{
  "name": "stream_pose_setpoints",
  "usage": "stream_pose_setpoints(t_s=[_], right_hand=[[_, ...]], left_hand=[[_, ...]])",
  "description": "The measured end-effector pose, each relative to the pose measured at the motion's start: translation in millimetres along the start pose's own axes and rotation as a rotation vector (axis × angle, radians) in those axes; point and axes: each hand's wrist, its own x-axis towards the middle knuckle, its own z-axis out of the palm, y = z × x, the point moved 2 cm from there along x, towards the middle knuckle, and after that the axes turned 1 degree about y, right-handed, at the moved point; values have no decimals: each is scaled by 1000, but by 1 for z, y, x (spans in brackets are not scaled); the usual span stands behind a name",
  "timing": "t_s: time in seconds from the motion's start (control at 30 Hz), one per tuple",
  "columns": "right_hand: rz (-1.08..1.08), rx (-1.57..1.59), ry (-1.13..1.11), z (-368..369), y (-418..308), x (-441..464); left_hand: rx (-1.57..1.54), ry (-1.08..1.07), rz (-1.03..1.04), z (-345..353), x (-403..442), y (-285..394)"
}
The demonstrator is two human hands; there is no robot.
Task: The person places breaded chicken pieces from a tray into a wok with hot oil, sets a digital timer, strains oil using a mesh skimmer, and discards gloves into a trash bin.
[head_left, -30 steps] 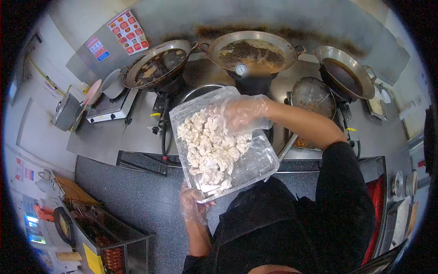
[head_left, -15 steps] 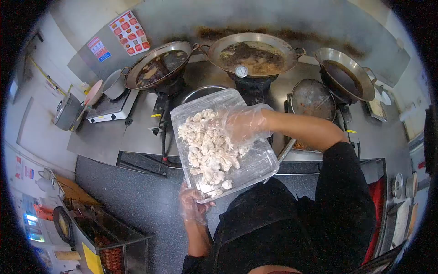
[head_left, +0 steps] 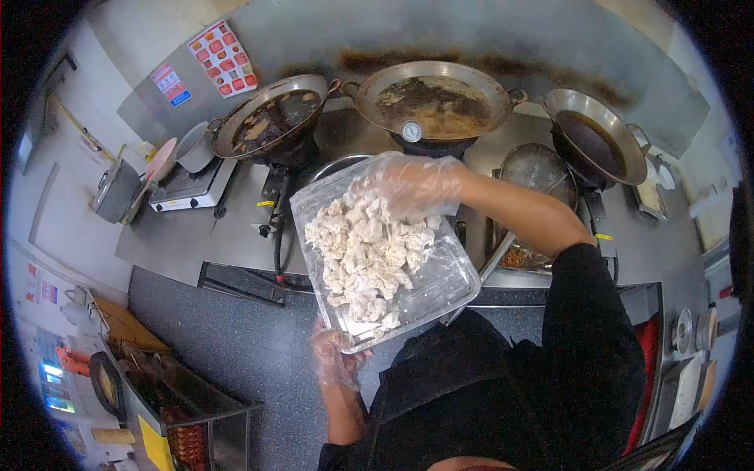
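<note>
A clear rectangular tray (head_left: pixel 440 302), dusted with white flour, is tilted in front of my body. Pale flour-coated pieces (head_left: pixel 365 263), probably of meat, lie heaped in it. My left hand (head_left: pixel 336 353), in a clear plastic glove, grips the tray's near left corner from below. At the far end of the tray, my right hand (head_left: pixel 416 187), also gloved, is among the pieces with its fingers curled over some of them. The glove partly hides those fingertips.
Behind the tray stands a large wok of dark oil (head_left: pixel 440 98) with a dial thermometer (head_left: pixel 411 131). A left wok (head_left: pixel 275 118) and a right wok (head_left: pixel 593 137) flank it. A round strainer (head_left: pixel 538 177) rests on the steel counter (head_left: pixel 236 228).
My right hand has moved slightly up and back toward the tray's far edge, uncovering more pieces on the right of the heap. The tray and left hand have barely moved.
</note>
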Motion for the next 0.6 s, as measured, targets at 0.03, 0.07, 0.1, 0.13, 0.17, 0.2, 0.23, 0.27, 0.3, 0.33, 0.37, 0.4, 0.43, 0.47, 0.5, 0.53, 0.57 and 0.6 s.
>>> stream_pose_setpoints(t_s=[0.03, 0.07, 0.1, 0.13, 0.17, 0.2, 0.23, 0.27, 0.3, 0.33, 0.37, 0.4, 0.43, 0.47, 0.5, 0.53, 0.57, 0.6], right_hand=[[-3, -2, -1, -12, -5, -3], [-30, 146, -3, -24, -8, -6], [-58, 294, -6, -31, -9, -7], [-161, 206, 91, -34, -10, -7], [-165, 205, 89, -42, -21, -9], [-9, 460, 52, -56, -37, -13], [-97, 283, 99, -59, -35, -11], [-177, 104, 160, -62, -34, -9], [-181, 101, 156, -64, -34, -8], [-111, 172, 74, -66, -35, -7], [-41, 240, -6, -67, -39, -8], [-43, 309, 27, -68, -46, -13], [-48, 309, 23, -69, -51, -14], [18, 387, 36, -68, -52, -13], [85, 468, 49, -64, -52, -13], [11, 501, 52, -60, -50, -12], [-63, 535, 52, -58, -54, -11], [-36, 380, 61, -61, -57, -11]], left_hand=[[-2, 2, 3, -6, 3, -2], [62, -172, 59, -14, 7, -3], [95, -256, 87, -18, 8, -6], [125, -339, 117, -22, 10, -9], [87, -343, 115, -25, 11, -11], [67, -342, 114, -26, 10, -12], [48, -341, 114, -26, 9, -13], [41, -330, 115, -21, 8, -13], [35, -319, 115, -19, 8, -14], [32, -315, 117, -18, 6, -16], [15, -326, 129, -19, 7, -18], [-1, -335, 140, -20, 7, -20], [-4, -330, 143, -20, 7, -22], [0, -291, 149, -21, 7, -25], [5, -248, 153, -23, 6, -28], [8, -271, 192, -26, 7, -30], [11, -270, 196, -27, 8, -31], [21, -294, 217, -26, 7, -30]])
